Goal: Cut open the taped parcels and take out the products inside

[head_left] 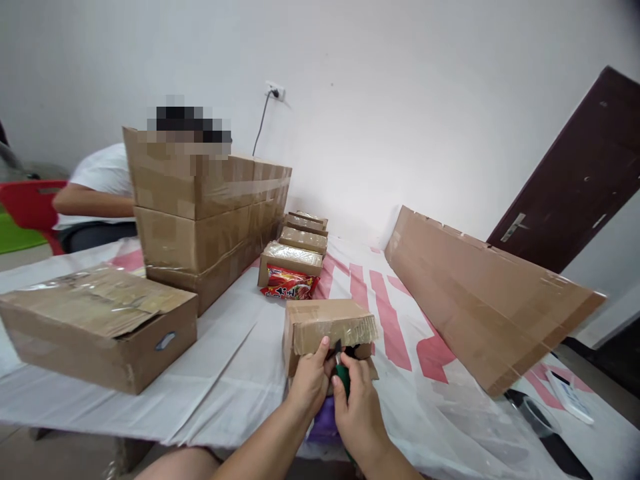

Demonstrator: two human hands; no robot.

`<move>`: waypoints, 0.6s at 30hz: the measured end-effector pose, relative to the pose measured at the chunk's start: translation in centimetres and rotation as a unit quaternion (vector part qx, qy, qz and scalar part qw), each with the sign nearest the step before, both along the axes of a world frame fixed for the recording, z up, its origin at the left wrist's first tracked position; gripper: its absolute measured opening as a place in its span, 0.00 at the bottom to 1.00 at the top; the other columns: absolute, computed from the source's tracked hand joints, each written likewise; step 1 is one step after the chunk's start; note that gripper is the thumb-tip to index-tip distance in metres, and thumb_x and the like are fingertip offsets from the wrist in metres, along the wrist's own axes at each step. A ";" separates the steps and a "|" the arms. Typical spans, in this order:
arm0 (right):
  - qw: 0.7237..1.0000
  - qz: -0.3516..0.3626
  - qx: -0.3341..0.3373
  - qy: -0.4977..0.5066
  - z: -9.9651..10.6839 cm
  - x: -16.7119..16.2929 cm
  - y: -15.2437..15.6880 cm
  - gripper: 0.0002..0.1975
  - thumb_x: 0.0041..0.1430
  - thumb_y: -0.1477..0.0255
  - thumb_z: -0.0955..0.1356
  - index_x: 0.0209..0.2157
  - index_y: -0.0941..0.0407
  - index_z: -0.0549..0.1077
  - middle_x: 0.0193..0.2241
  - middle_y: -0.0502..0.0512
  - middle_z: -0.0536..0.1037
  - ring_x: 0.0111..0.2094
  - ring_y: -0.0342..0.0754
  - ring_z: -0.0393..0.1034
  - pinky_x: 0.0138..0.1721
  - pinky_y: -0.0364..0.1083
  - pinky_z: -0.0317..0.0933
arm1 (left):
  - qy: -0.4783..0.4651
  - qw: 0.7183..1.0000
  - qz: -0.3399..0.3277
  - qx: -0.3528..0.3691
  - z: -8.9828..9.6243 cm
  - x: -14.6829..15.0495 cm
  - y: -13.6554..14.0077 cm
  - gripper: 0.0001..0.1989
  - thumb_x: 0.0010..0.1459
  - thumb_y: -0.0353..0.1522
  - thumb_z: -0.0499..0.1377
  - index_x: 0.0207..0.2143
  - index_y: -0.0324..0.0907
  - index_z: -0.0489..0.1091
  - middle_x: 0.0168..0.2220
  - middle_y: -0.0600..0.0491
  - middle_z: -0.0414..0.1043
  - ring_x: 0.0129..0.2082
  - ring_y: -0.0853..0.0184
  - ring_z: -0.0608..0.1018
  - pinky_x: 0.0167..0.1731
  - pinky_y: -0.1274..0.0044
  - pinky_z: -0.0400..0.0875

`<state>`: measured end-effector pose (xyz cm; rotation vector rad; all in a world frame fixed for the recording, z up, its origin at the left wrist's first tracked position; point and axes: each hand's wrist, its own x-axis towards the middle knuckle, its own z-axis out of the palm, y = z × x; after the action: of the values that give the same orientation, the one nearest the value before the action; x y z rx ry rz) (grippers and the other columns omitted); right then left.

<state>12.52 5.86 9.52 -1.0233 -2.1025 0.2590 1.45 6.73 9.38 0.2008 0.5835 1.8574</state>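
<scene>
In front of me on the table stands a small cardboard box [325, 312], with a ragged, taped flap [333, 333] along its near side. My left hand [311, 377] grips the flap's lower edge, thumb on top. A knife with a green handle [343, 377] is in the closed fingers of my right hand [361, 400]. Its dark tip points up and touches or nearly touches the flap, beside a dark gap in the box. Something purple [324, 420] lies under my wrists, partly covered.
Stacked cartons [167, 233] form a wall at left, a person [95, 180] behind them. A taped carton [100, 320] lies nearer. Small boxes [303, 239] and a red food packet [290, 283] sit beyond. At right are a cardboard sheet [480, 293] and a tape roll [540, 417].
</scene>
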 end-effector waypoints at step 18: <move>0.998 0.042 0.019 0.032 -0.7 -0.6 0.3 0.16 0.60 0.74 0.61 0.49 0.55 0.68 0.46 0.59 0.78 0.47 0.50 0.75 0.45 0.46 0.71 | 0.003 0.999 0.033 -0.033 -0.4 0.4 0.1 0.04 0.56 0.30 0.62 0.34 0.38 0.75 0.35 0.46 0.82 0.37 0.62 0.83 0.45 0.73 0.74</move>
<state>11.91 6.16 8.77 -0.8941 -2.0882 0.2886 1.86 6.82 8.99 0.1443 0.6608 1.8990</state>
